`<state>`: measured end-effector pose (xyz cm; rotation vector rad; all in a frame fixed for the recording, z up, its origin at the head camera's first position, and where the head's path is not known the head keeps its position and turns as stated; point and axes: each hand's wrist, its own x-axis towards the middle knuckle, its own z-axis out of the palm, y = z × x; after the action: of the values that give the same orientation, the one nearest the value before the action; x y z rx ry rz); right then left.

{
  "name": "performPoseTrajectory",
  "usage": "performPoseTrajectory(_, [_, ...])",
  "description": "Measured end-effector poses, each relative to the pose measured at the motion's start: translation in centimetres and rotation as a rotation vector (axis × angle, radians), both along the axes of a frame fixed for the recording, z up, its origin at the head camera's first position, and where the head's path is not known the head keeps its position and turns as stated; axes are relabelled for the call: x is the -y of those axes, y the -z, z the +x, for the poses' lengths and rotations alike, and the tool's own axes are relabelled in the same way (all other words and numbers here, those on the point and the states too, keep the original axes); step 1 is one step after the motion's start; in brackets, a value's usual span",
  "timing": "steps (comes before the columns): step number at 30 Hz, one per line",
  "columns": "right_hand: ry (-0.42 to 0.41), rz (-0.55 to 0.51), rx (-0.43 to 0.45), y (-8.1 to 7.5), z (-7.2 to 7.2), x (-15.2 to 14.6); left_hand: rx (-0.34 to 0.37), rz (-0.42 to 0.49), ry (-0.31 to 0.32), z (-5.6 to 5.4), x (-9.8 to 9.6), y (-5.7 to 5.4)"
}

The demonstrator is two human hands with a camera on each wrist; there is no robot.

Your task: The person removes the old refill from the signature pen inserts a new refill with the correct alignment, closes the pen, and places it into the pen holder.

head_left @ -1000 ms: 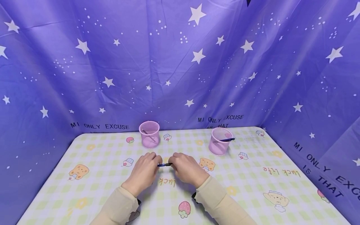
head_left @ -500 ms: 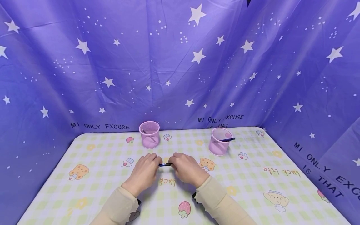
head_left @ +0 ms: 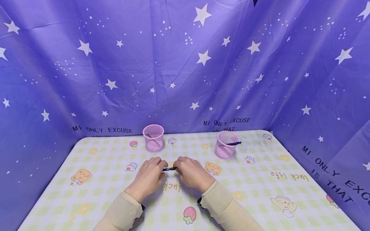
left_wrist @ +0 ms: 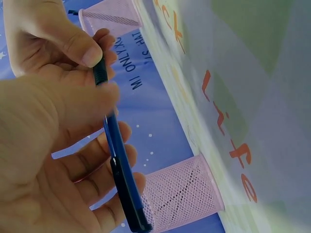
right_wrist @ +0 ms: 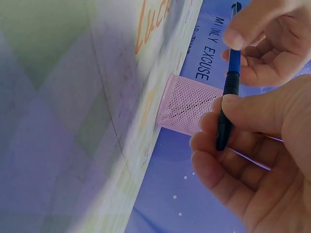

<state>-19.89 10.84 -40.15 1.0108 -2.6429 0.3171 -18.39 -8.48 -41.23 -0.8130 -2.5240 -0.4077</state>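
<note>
The blue pen [head_left: 169, 169], seemingly assembled, is pinched by left grip [head_left: 150, 175] and right grip [head_left: 190, 173], not yet released, a dark pen [head_left: 236, 143] already in a pink cup [head_left: 224, 154].

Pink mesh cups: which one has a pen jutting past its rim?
The right mesh cup: a dark blue pen juts past its rim, while nothing juts from the left mesh cup.
</note>
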Motion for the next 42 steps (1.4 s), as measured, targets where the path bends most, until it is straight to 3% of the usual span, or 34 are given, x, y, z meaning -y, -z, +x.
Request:
performPoseTrajectory(11, [-0.011,-0.005,-0.004,0.08,-0.03,0.09,0.01,0.043,-0.006,-0.03,-0.13,-0.03])
performPoseTrajectory(25, [-0.002,0.001,-0.006,-0.21,0.09,0.15,-0.048,-0.013,-0.004,-0.03,-0.17,0.04])
performPoseTrajectory(42, [0.0,-0.003,0.007,-0.22,0.1,0.06,-0.007,-0.056,-0.015,-0.04,-0.2,0.02])
